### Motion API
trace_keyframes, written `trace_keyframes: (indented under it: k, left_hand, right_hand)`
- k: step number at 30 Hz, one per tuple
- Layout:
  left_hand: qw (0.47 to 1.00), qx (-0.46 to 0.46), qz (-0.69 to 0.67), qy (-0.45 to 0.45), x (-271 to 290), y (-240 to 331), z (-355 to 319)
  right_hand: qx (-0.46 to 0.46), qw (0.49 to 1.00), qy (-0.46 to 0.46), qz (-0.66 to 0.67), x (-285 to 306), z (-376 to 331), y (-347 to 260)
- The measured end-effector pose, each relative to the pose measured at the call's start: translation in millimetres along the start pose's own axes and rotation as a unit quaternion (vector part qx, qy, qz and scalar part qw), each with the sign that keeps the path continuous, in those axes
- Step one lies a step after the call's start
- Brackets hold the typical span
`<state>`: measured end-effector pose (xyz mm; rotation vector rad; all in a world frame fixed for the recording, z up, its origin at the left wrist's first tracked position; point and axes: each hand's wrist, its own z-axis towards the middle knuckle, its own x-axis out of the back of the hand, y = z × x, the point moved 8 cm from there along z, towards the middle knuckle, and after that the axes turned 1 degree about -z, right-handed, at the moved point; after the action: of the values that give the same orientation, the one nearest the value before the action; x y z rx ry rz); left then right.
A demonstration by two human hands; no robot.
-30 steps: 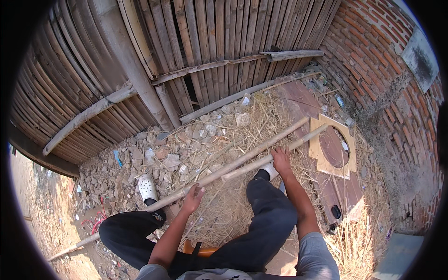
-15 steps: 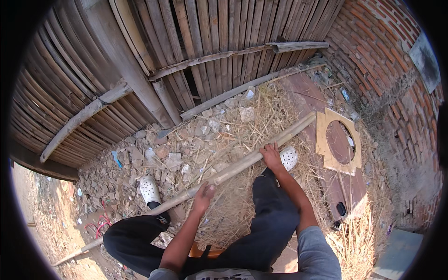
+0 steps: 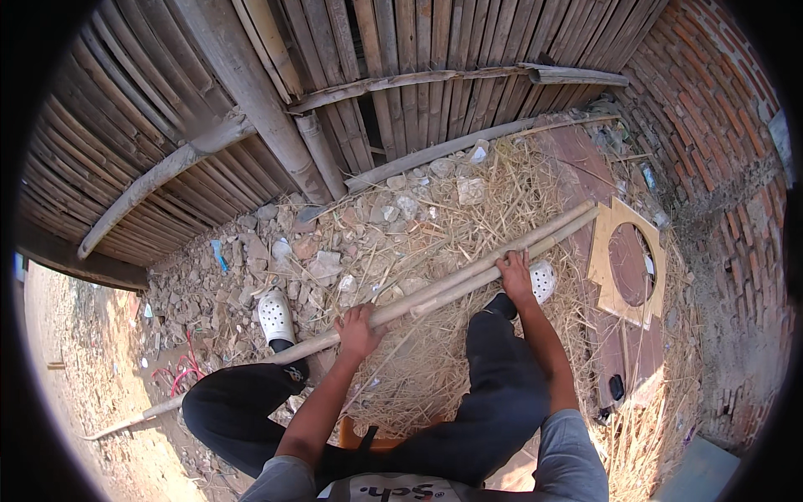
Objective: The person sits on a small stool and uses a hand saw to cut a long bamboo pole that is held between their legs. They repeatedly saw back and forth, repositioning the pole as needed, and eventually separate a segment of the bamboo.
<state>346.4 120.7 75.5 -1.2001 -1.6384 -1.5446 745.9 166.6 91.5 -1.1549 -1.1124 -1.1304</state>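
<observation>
Hands are doing the holding here: the left hand (image 3: 358,330) is curling its fingers over a long bamboo pole (image 3: 435,293), and the right hand (image 3: 514,274) is closing around it further up, so both are grasping the same pole. A second, thinner pole (image 3: 552,243) is lying tight against the first near the right hand; I cannot tell whether the right hand is gripping that one as well.

The person is sitting low with knees spread, the pole crossing just beyond them, which probably is why the hands are set well apart: a grip on each side of the body is steadying a long, springy length. The pole is lying over straw (image 3: 452,209) and running above rubble (image 3: 276,259).

Its long axis is slanting across the ground, one end pointing toward two o'clock, near a pale wooden board with a round hole (image 3: 604,276), the other trailing toward eight o'clock onto bare dirt. It is sitting nearly flat, close to the ground.

White shoes are showing at either side: one shoe (image 3: 274,316) at nine o'clock of the left hand, the other shoe (image 3: 544,280) just beside the right hand. A bamboo fence (image 3: 418,42) is standing at twelve o'clock and a brick wall (image 3: 719,125) is curving round at two o'clock.
</observation>
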Motion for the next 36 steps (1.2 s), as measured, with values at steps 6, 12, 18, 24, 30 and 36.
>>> trace_keyframes:
  k: [6, 12, 18, 24, 30, 36]
  left_hand:
    - [0.983, -0.013, 0.014, -0.184, -23, -56, -5]
    - [0.974, -0.02, 0.014, -0.227, -23, -95, -33]
    - [0.973, 0.004, 0.007, -0.232, -7, -138, -76]
    - [0.972, 0.045, -0.011, -0.23, 2, -132, -96]
    - [0.984, 0.019, 0.014, -0.176, 12, -87, -112]
    - [0.984, 0.008, -0.081, -0.156, -2, -64, -109]
  right_hand:
    - [-0.002, 1.0, -0.002, -0.025, -14, -15, -39]
    - [0.028, 0.998, -0.008, -0.053, -12, -42, -103]
    - [0.06, 0.996, -0.03, -0.061, -14, -68, -162]
    - [0.071, 0.993, -0.005, -0.094, -1, -83, -160]
    - [0.027, 0.997, -0.012, -0.067, 11, -97, -135]
    - [0.012, 0.998, -0.03, -0.046, 16, -106, -121]
